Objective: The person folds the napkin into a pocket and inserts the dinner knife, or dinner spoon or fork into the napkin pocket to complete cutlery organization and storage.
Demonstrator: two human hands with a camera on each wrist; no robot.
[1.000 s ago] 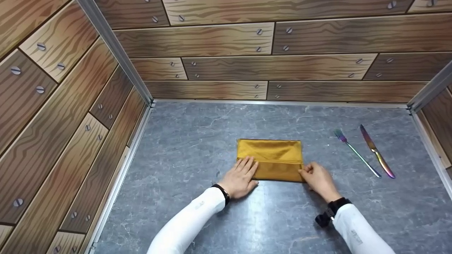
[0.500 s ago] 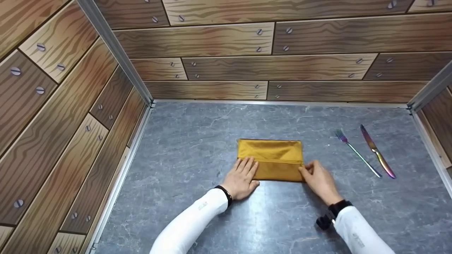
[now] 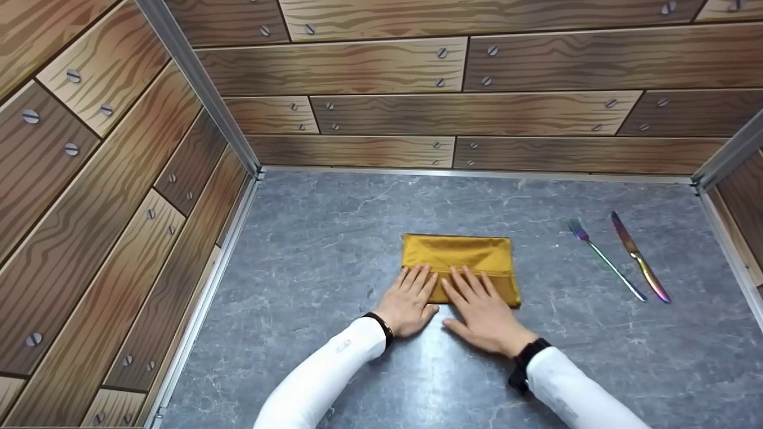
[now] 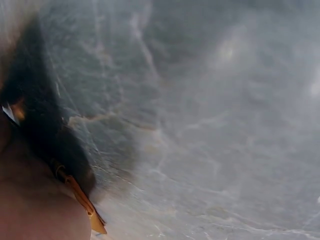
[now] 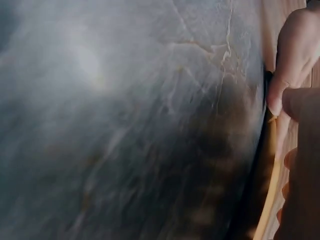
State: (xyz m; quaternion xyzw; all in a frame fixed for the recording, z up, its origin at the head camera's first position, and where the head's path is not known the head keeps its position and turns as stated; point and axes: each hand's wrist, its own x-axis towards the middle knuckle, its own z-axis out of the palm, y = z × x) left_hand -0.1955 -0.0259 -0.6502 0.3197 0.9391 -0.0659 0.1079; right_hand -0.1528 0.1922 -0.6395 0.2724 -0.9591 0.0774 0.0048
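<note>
A folded mustard-yellow satin cloth (image 3: 459,253) lies flat on the grey marbled surface, its near part doubled over as a darker band. My left hand (image 3: 406,305) rests on its left near part, fingers straight and a little spread. Beside it, my right hand (image 3: 483,313) presses on the middle of the same band with fingers extended. Only the cloth's edge (image 4: 90,215) shows in the left wrist view, past part of the hand. In the right wrist view the cloth's edge (image 5: 270,185) runs under the fingers at the right side.
To the right of the cloth lie a rainbow-coloured fork (image 3: 605,259) and a knife (image 3: 639,256), slanted side by side. Wood-patterned walls (image 3: 381,71) with metal edge strips border the grey surface (image 3: 322,238) at the back, left and right.
My right hand has let go of the cloth's right edge, moved left and flattened onto the cloth's near band. The left hand has stayed in place.
</note>
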